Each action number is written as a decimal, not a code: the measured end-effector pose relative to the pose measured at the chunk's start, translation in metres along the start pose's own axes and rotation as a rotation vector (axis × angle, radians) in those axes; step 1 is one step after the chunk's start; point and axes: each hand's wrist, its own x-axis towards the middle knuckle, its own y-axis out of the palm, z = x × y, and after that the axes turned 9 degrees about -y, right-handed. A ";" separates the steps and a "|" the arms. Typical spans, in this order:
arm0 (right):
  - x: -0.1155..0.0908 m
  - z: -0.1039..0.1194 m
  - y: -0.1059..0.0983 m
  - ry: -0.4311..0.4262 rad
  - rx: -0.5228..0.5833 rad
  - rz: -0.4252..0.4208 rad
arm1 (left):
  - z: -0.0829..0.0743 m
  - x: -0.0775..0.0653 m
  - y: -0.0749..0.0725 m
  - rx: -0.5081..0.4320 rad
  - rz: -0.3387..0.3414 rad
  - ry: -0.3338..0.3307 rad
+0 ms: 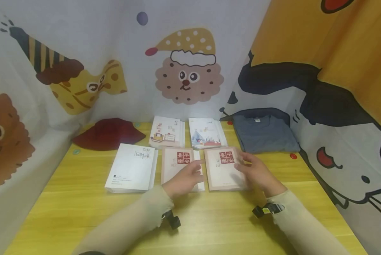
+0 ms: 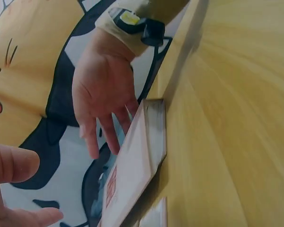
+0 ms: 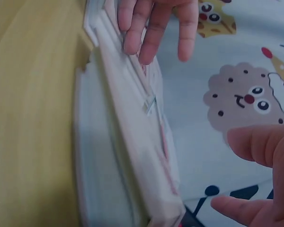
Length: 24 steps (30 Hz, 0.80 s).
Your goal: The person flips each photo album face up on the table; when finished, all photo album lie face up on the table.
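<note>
My left hand (image 1: 183, 180) is over the right part of a beige-covered book (image 1: 171, 171) with a red four-character block, its fingers extended and loose. My right hand (image 1: 259, 174) is beside the right edge of a matching book (image 1: 222, 179), fingertips overlapping its upper right in the head view. Seen from the left wrist, the right hand (image 2: 106, 90) has its palm turned inward and fingers straight, close behind the thick book (image 2: 132, 158). In the right wrist view, the left hand (image 3: 161, 28) points its straight fingers down near the books' covers.
A white book (image 1: 133, 166) lies at the front left. Behind the front row are two illustrated stacks, a room-picture book (image 1: 166, 131) and a tent-picture book (image 1: 205, 132). A dark red hat (image 1: 108, 134) sits back left, a folded grey-blue shirt (image 1: 265, 132) back right. Cartoon-printed curtains (image 1: 190, 14) border the yellow table (image 1: 216, 226).
</note>
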 end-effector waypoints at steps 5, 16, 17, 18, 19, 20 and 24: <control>-0.001 -0.010 -0.001 0.023 0.008 0.012 | -0.003 0.007 0.010 -0.048 0.047 -0.057; -0.004 -0.008 -0.001 -0.005 -0.039 0.044 | -0.009 0.034 0.029 -0.219 -0.010 -0.091; -0.004 -0.007 0.000 -0.002 -0.039 0.045 | -0.010 0.036 0.030 -0.218 -0.017 -0.086; -0.004 -0.007 0.000 0.000 -0.039 0.045 | -0.012 0.037 0.032 -0.214 -0.022 -0.084; -0.003 -0.007 0.000 0.002 -0.039 0.045 | -0.013 0.039 0.033 -0.208 -0.030 -0.082; -0.003 -0.007 0.001 0.004 -0.038 0.046 | -0.014 0.040 0.034 -0.204 -0.040 -0.088; 0.000 -0.011 0.000 0.007 -0.036 0.046 | -0.015 0.044 0.038 -0.197 -0.075 -0.116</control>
